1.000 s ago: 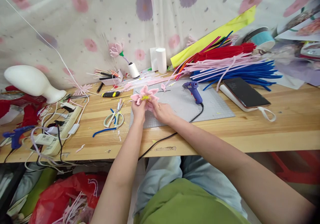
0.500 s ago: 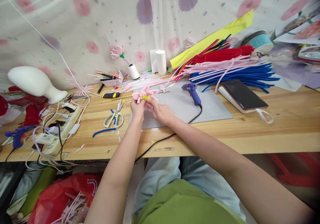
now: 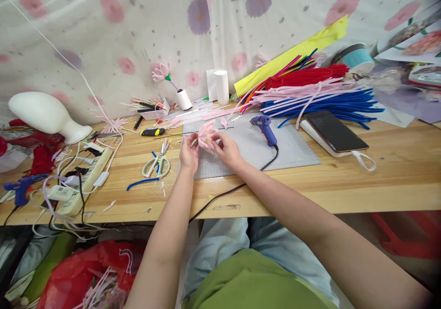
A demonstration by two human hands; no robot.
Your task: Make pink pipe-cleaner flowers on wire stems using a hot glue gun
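Note:
Both hands meet over the left part of a grey cutting mat [image 3: 296, 148] on a wooden table [image 3: 379, 180]. Between them is a pink pipe-cleaner flower [image 3: 207, 135], tilted on its side. My right hand [image 3: 228, 150] is closed on the flower from the right, fingers pinching its petals. My left hand [image 3: 189, 150] is at the flower's left side, fingertips raised and touching its base or stem. A blue glue gun [image 3: 265, 127] lies on the mat just right of my hands, its black cord running off the table's front edge.
Scissors [image 3: 157, 162] and a bent blue pipe cleaner [image 3: 141, 182] lie left of the mat. Power strips [image 3: 81, 178] with tangled cords sit far left. Bundles of blue, pink and red pipe cleaners [image 3: 320, 93], a phone [image 3: 336, 132] and a white roll [image 3: 222, 86] stand behind.
The flower has turned from facing up to lying on its side. My right hand has moved up onto its petals, and my left hand's fingers have loosened and lifted.

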